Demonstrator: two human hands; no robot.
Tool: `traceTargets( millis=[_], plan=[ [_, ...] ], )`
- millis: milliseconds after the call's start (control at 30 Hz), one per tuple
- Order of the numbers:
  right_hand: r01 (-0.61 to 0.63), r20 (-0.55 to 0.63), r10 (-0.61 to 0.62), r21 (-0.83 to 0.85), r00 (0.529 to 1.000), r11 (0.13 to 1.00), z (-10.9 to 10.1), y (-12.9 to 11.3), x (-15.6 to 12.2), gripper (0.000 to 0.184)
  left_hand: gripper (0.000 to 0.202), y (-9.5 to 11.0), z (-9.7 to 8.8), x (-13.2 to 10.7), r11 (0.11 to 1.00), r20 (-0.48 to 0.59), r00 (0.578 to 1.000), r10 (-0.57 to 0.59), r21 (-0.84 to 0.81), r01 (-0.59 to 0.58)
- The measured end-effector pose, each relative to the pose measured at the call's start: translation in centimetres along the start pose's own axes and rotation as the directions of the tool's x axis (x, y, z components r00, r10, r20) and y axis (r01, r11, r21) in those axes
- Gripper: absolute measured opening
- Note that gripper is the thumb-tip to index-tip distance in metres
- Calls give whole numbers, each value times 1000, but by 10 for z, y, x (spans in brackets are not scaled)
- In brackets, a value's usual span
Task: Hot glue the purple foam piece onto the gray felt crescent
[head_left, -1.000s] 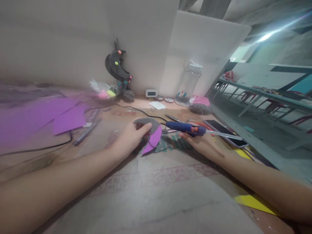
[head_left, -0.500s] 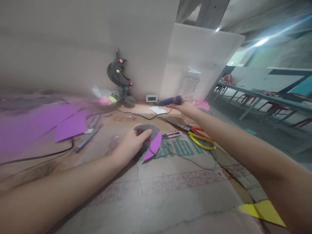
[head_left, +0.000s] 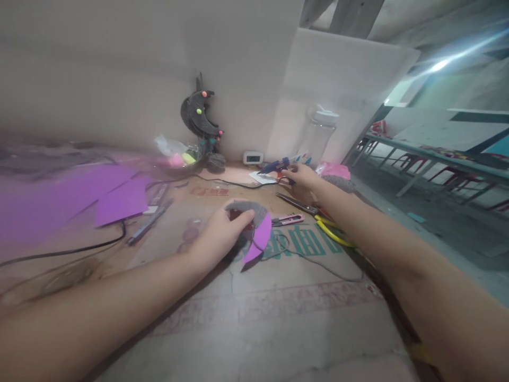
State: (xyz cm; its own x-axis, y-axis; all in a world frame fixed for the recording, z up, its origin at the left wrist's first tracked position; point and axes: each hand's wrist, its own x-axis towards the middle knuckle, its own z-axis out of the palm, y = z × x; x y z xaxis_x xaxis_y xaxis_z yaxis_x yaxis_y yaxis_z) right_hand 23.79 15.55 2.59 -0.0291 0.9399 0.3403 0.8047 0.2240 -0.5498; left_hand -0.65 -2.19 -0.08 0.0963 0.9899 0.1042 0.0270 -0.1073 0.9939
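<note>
Basically, tabletop (head_left: 238, 345) w/ purple paper (head_left: 121, 199) at far L, clear bottle (head_left: 318, 135) at back R. L hand (head_left: 220, 228) near mid-tabletop, fingers clamped on purple crescent (head_left: 262, 232) part-wrapped in gray yarn. R hand (head_left: 303, 178) farther back, fingers at rear of blue glue gun (head_left: 274, 166); can't tell if gripping. Scissors (head_left: 295, 202) partly behind R forearm, pink snips (head_left: 293, 218) just R of crescent.
</note>
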Motion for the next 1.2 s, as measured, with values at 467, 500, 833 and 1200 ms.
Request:
traceTargets(
  millis=[467, 500, 833, 1200],
  plan=[
    [313, 430, -380, 220, 819, 924, -33, -81, -195, 41, 22, -3, -1, 2, 994, -62, 993, 102, -22, -103],
    [286, 457, -367, 238, 810, 928, -31, -82, -199, 45, 20, -3, -1, 2, 995, -70, 992, 103, -7, -104],
    [266, 730, -158, -34, 665, 963, -70, -55, -161, 33, 18, 6, -3, 0, 995, -103, 993, 57, 91, -48],
    [279, 334, -231, -104, 914, 955, -72, -52, -159, 45, 17, 0, -2, 2, 999, -84, 996, 32, 25, -30]
  ],
)
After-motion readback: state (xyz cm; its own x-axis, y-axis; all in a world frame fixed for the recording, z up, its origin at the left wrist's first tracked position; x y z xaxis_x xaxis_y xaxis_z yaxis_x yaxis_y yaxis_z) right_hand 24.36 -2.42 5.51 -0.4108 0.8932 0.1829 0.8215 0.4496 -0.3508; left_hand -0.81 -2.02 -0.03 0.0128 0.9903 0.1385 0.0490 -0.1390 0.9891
